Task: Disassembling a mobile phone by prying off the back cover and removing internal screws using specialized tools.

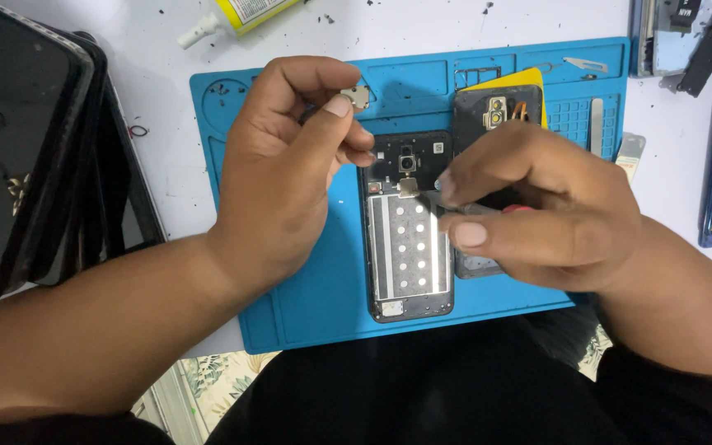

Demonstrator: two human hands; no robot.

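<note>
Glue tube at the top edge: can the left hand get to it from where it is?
Probably yes. The glue tube lies in the open on the white table, just beyond the blue mat, nothing between. But the left hand already pinches a small metal plate, so its fingers are busy.

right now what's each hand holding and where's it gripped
The left hand pinches a small metal plate by its edge. The right hand grips a thin tool near its tip, over the opened phone.
</note>
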